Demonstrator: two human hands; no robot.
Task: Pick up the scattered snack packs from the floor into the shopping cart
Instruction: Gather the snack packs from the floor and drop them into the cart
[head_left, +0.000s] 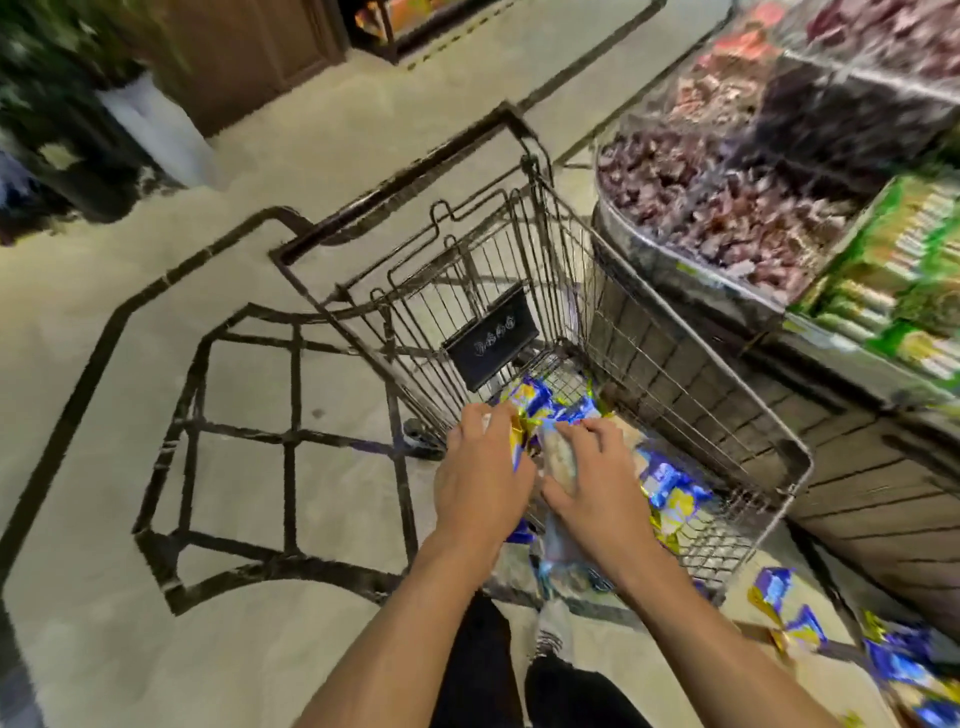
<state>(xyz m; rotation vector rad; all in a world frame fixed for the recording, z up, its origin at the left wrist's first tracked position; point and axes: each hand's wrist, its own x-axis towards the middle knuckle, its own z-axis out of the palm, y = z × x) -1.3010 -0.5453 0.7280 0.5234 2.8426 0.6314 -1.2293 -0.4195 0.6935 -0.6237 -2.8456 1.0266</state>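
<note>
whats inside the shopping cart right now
Blue and gold snack packs lie on the shopping cart floor. The left hand and right hand hold more packs over it, covering whatever lies beneath them.

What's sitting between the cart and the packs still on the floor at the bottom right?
In the head view, only bare floor separates the cart from the nearest loose packs; nothing blocks that stretch.

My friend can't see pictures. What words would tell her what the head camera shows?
Two bare hands, the left hand and right hand, hold a bunch of blue-and-gold foil snack packs over a black wire shopping cart that already has similar packs inside. More blue-and-gold packs lie on the pale tiled floor at lower right, beside a shop display of sweets.
</note>
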